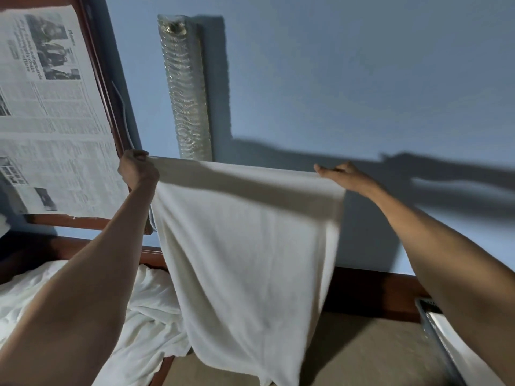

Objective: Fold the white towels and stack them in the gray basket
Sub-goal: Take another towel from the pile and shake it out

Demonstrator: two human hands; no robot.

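The left hand (138, 168) is closed like a fist around the top left corner of a white towel (245, 246). The right hand (341, 172) pinches the top right corner. The towel hangs spread between them, in front of the blue wall (334, 79). Below and left of the towel lies a heap of white towels (145, 316). Below and right of it, the rim of the gray basket (431, 327) shows.

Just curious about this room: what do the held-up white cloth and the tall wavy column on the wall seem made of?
The towel looks like soft terry cotton: matte, slightly fuzzy, hanging in loose folds. The column looks like clear textured glass, possibly plastic: rippled surface with shiny glints.
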